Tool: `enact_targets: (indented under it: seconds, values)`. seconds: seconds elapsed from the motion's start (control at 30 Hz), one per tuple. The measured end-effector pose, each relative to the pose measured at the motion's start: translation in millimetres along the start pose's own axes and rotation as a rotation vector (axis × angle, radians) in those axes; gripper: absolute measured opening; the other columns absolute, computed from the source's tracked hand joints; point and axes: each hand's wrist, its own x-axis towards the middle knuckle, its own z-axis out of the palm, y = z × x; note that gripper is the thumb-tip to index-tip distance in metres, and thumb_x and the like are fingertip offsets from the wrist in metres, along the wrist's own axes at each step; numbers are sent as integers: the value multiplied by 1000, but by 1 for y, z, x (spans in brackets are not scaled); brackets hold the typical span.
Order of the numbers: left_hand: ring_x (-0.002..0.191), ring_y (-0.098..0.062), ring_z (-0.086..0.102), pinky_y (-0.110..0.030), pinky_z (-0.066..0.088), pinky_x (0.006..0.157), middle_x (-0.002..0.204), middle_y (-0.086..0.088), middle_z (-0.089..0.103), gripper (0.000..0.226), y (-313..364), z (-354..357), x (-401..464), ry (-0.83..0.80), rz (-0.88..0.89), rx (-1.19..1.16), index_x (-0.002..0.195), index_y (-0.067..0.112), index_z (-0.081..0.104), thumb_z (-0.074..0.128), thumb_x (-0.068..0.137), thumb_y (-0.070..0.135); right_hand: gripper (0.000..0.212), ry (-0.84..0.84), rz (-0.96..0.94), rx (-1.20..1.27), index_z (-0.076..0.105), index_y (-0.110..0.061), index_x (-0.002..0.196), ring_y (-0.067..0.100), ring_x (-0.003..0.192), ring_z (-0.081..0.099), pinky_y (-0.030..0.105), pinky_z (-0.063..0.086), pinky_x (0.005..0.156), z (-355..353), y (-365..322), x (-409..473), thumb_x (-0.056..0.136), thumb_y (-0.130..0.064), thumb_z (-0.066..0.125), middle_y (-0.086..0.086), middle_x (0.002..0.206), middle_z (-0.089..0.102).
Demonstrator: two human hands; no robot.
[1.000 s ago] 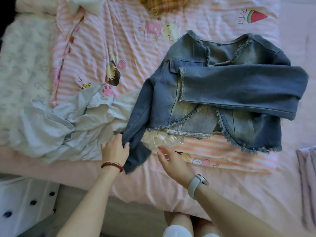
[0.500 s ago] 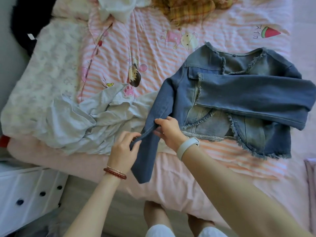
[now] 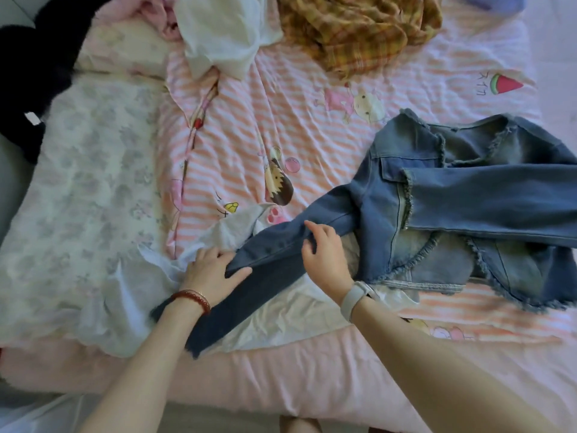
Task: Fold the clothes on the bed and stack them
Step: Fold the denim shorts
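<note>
A frayed blue denim jacket lies on the right of the striped pink bed sheet, one sleeve folded across its front. Its other sleeve stretches down-left toward the bed's near edge. My left hand holds that sleeve near its middle, thumb over the cloth's edge. My right hand grips the same sleeve higher up, fingers curled on its top fold. A pale grey-white garment lies crumpled under the sleeve.
A yellow plaid garment and a white one lie bunched at the far side of the bed. A black fuzzy item sits at the far left. Something lilac shows at the top right corner.
Both hands have taken the loose sleeve and drawn it out straight toward the lower left. The camera has shifted, so the jacket sits further right in view.
</note>
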Motion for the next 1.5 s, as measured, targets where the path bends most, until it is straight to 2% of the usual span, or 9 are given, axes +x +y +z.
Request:
enact_targets:
  seconds: [0.2, 0.4, 0.63, 0.8, 0.93, 1.17, 1.27, 1.37, 1.5]
  values:
    - [52, -28, 53, -28, 43, 42, 65, -10, 54, 14, 4, 24, -27, 580, 302, -146, 80, 10, 51, 59, 73, 1, 45, -207, -5, -379, 37, -18, 140, 23, 118, 45, 34, 42, 88, 18, 26, -5, 97, -30, 41, 4, 129, 45]
    - [72, -16, 64, -26, 51, 65, 80, 3, 66, 35, 5, 37, -35, 221, 457, -204, 69, 16, 72, 52, 79, 44, 21, -56, 90, -22, 57, -13, 109, 20, 96, 54, 28, 34, 70, 14, 22, -6, 95, -18, 42, 0, 97, 58]
    - [90, -17, 55, -28, 45, 74, 102, 2, 55, 32, 59, 25, 35, 224, 128, -426, 111, 18, 58, 55, 88, 40, 33, 206, -42, -197, 56, -2, 123, 27, 118, 49, 33, 39, 100, -4, 27, -12, 90, -4, 49, 13, 124, 54]
    - [62, -2, 48, -13, 31, 53, 68, 9, 51, 13, 89, 19, 56, 81, 20, -625, 84, 18, 51, 59, 88, 27, 57, 263, 34, -385, 32, -5, 143, 37, 137, 26, 47, 25, 111, -34, 49, 5, 89, -9, 51, 22, 148, 27]
    - [72, -10, 55, -15, 44, 67, 77, -3, 59, 10, 88, -9, 45, 266, 122, -847, 81, 9, 56, 66, 83, 10, 79, 34, 142, -270, 4, -24, 150, 29, 144, 8, 42, 27, 111, -46, 70, 16, 86, 6, 38, 6, 158, 0]
    - [64, -11, 48, -17, 35, 59, 64, 8, 49, 10, 63, -57, 72, 586, 27, -713, 79, 4, 61, 67, 82, 11, 85, 104, 148, -338, 27, -30, 147, 35, 123, 48, 38, 46, 87, -68, 99, 8, 75, 16, 35, 5, 154, 25]
    - [78, -17, 49, -22, 36, 69, 67, 6, 51, 14, 47, -47, 90, 446, -210, -853, 73, 9, 59, 62, 86, 15, 84, -20, 236, -374, 22, -27, 148, 37, 123, 46, 34, 42, 75, -64, 102, 3, 78, 16, 35, 8, 157, 13]
    - [88, -20, 50, -30, 42, 75, 80, -2, 58, 17, 31, -39, 98, 178, -332, -961, 77, 14, 58, 56, 91, 24, 78, -140, 279, -396, 7, -23, 150, 34, 141, 17, 44, 32, 104, -51, 92, 0, 86, 4, 41, 11, 157, -3]
    - [90, -14, 59, -21, 45, 86, 97, -8, 62, 10, 19, -29, 74, -74, -171, -913, 96, 15, 59, 50, 95, 20, 64, 71, 9, -383, 20, -14, 148, 29, 143, 13, 48, 16, 114, -36, 60, -7, 90, -10, 46, 12, 156, 12]
